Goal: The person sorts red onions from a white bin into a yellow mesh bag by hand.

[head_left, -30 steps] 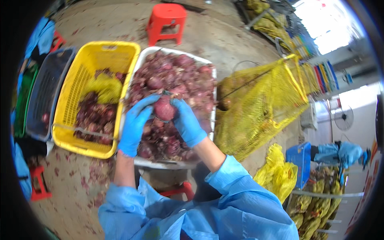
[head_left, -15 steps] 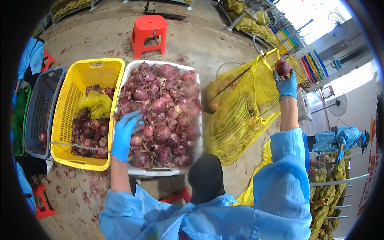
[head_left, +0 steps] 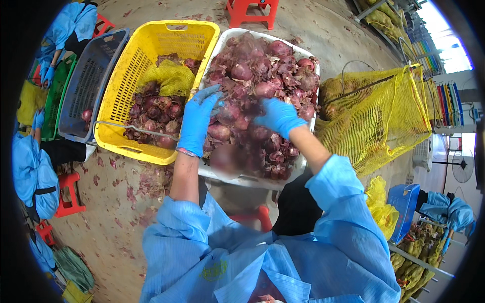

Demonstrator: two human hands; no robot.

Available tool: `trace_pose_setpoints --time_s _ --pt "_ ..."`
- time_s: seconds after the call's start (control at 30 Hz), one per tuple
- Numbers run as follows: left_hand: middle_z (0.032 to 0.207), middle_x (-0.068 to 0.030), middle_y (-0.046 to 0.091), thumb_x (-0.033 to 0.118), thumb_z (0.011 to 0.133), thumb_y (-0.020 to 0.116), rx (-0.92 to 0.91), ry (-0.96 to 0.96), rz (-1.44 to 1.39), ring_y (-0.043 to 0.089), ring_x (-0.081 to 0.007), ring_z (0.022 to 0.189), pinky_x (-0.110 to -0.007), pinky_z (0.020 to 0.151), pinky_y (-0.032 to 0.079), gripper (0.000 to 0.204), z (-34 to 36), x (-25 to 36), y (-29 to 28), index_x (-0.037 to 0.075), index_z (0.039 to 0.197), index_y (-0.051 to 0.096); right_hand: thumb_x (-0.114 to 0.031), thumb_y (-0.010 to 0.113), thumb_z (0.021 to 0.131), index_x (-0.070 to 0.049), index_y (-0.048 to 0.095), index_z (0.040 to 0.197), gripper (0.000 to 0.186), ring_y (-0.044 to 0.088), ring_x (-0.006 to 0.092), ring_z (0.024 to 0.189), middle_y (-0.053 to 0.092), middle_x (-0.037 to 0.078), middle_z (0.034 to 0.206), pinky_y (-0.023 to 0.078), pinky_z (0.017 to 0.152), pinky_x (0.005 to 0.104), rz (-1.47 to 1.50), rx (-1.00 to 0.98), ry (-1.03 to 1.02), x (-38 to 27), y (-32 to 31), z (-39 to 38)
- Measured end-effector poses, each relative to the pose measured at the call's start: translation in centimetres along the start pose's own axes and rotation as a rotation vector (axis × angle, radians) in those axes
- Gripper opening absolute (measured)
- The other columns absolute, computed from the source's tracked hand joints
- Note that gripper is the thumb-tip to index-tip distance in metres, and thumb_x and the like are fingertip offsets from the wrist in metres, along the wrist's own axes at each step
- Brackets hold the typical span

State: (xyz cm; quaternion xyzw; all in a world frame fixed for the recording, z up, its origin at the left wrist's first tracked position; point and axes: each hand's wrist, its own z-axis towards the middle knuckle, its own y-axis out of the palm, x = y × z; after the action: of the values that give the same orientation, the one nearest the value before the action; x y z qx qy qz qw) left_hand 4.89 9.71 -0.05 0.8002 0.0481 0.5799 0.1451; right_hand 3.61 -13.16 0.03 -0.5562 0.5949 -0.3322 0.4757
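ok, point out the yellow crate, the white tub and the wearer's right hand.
Yellow crate (head_left: 174, 44), head view: inner face of the far wall.
White tub (head_left: 222, 174), head view: near rim.
Right hand (head_left: 283, 118), head view: gloved back.

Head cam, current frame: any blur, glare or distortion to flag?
Head view: blur smears the red onions at the near side of the white tub, cause unclear; head view: the bright opening at upper right is blown out, with a bluish-purple fringe; head view: fisheye tips the co-worker at right almost sideways, with black vignetting in the corners.
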Motion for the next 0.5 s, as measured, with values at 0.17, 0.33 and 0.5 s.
trace_pose_setpoints --time_s 0.17,0.33,0.5 --pt "0.116 -0.0085 0.062 0.016 0.092 0.059 -0.049 0.04 0.108 0.062 -0.0179 0.098 -0.03 0.087 0.05 0.037 0.0 -0.1 1.2 -0.001 0.125 0.057 -0.03 0.078 0.068 -0.005 0.064 0.092 0.038 0.064 0.0374 0.092 0.065 0.02 0.092 0.054 0.076 0.0482 0.028 0.096 -0.04 -0.2 5.9 -2.9" --pt "0.124 -0.0063 0.059 0.021 0.092 0.056 -0.213 -0.054 0.173 0.058 -0.0173 0.106 -0.029 0.092 0.045 0.043 -0.1 -1.8 2.9 0.005 0.132 0.052 -0.046 0.074 0.069 -0.002 0.055 0.117 0.067 0.063 0.0341 0.094 0.061 0.022 0.105 0.052 0.083 0.0427 0.733 0.33 0.262 0.6 6.7 -5.4" --pt "0.15 -0.012 0.032 0.022 0.085 0.061 -0.789 0.139 0.292 0.029 -0.0254 0.139 -0.038 0.114 0.025 0.07 -2.9 -4.1 8.8 0.005 0.147 0.032 -0.042 0.056 0.094 -0.004 0.061 0.112 0.043 0.054 0.0124 0.081 0.06 0.004 0.095 0.048 0.073 0.0273 1.93 0.108 0.047 1.5 6.8 -8.5"
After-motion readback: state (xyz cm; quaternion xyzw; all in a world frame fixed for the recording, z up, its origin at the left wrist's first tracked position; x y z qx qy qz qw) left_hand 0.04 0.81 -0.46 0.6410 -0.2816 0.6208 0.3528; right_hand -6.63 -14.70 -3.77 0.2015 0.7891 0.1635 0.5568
